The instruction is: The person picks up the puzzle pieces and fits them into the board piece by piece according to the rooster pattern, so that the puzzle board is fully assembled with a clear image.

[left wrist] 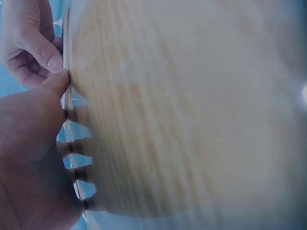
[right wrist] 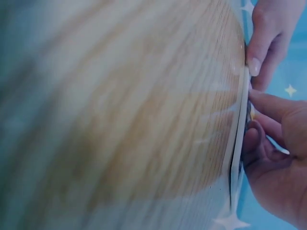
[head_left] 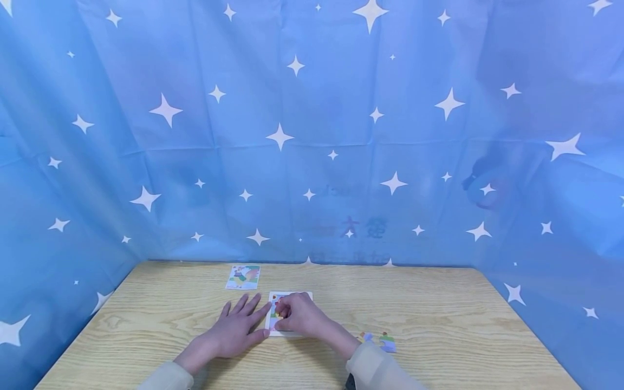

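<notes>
A white-bordered puzzle board (head_left: 291, 334) with a colourful picture lies on the table. My left hand (head_left: 239, 330) is flat with its fingers spread, its thumb and index fingertip at the board's left edge. Over the board, my right hand (head_left: 304, 317) has its fingers bent and its thumb low on the picture. In the right wrist view a small yellow bit of a puzzle piece (right wrist: 253, 113) shows between thumb and fingers; the rest is hidden by the hand. Two loose puzzle pieces (head_left: 387, 342) lie to the right, beside my right forearm.
A picture card (head_left: 251, 285) with a coloured print lies farther back on the wooden table (head_left: 439, 309), up and left of the board. Blue star-printed curtains (head_left: 312, 162) stand behind the table and along both sides.
</notes>
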### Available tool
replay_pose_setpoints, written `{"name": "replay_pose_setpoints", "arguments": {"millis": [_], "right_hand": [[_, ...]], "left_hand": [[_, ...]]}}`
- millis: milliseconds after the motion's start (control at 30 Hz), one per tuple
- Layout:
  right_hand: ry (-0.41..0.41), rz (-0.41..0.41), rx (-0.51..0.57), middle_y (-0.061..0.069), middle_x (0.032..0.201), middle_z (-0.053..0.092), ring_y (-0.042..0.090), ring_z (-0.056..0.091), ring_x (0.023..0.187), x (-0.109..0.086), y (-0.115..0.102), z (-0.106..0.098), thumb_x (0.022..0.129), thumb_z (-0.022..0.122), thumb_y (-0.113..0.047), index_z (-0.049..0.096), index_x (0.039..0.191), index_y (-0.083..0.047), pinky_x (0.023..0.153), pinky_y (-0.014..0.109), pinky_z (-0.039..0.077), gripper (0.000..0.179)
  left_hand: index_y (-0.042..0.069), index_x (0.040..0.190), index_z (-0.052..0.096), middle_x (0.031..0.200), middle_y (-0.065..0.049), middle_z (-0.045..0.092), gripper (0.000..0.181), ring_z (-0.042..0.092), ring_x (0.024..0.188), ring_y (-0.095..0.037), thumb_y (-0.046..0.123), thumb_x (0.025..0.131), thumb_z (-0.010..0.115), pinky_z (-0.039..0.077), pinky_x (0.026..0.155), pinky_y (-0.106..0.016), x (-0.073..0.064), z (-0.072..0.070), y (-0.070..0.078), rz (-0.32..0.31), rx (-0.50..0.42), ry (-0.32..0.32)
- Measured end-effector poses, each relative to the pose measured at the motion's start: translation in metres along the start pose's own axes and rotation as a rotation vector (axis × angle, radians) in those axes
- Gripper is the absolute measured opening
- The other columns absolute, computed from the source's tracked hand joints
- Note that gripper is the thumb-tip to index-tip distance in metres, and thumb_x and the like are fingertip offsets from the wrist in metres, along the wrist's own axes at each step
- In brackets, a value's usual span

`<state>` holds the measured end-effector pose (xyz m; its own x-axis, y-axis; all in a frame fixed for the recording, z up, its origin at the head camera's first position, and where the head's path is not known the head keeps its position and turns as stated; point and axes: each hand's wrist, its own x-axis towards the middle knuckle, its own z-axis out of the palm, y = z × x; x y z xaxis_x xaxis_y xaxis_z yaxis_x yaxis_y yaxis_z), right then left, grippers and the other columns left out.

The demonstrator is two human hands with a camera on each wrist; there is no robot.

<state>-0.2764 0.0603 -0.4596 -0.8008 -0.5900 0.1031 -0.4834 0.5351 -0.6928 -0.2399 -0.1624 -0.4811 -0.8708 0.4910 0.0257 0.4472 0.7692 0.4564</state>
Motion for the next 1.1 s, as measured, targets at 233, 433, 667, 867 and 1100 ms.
{"name": "replay_pose_setpoints", "arguments": {"millis": [233,433,667,867,1100], "right_hand": [[0.003,-0.034,-0.012,-0.003,0.082,0.068,0.0,0.056,0.073,0.0,0.001,0.0,0.08,0.088,-0.004,0.077,0.091,-0.003,0.069,0.019,0.05,0.016],[0.005,-0.062,-0.037,-0.007,0.074,0.062,0.0,0.049,0.071,-0.001,0.001,-0.001,0.082,0.087,-0.005,0.078,0.084,-0.003,0.067,0.019,0.045,0.01],[-0.016,-0.105,-0.15,-0.016,0.07,0.059,-0.002,0.048,0.073,-0.002,-0.002,-0.002,0.087,0.084,-0.01,0.081,0.079,-0.01,0.072,0.019,0.043,0.008],[-0.029,-0.132,-0.202,-0.017,0.072,0.06,-0.003,0.048,0.074,-0.003,-0.002,-0.001,0.087,0.084,-0.01,0.083,0.082,-0.01,0.077,0.019,0.042,0.005],[-0.029,-0.149,-0.186,-0.012,0.078,0.064,-0.003,0.05,0.074,-0.003,0.001,-0.003,0.085,0.084,-0.007,0.083,0.091,-0.007,0.07,0.016,0.046,0.005]], "left_hand": [[0.013,0.158,0.042,0.165,-0.023,0.026,0.07,0.013,0.151,-0.051,0.056,0.105,0.048,0.009,0.109,-0.08,-0.003,-0.002,0.003,0.005,-0.006,-0.007],[0.012,0.159,0.04,0.165,-0.023,0.025,0.068,0.012,0.151,-0.051,0.054,0.106,0.048,0.009,0.109,-0.08,-0.004,-0.006,0.008,-0.002,0.0,-0.023],[0.011,0.158,0.042,0.165,-0.024,0.026,0.067,0.015,0.151,-0.052,0.051,0.105,0.052,0.01,0.108,-0.081,-0.005,-0.01,0.012,-0.017,0.003,-0.039],[0.013,0.159,0.04,0.166,-0.023,0.024,0.069,0.012,0.151,-0.051,0.056,0.106,0.047,0.008,0.109,-0.08,-0.004,-0.004,0.005,-0.006,0.0,-0.026],[0.013,0.158,0.042,0.166,-0.022,0.024,0.069,0.012,0.152,-0.05,0.056,0.105,0.049,0.008,0.11,-0.08,-0.001,-0.002,0.002,-0.007,-0.003,-0.012]]}}
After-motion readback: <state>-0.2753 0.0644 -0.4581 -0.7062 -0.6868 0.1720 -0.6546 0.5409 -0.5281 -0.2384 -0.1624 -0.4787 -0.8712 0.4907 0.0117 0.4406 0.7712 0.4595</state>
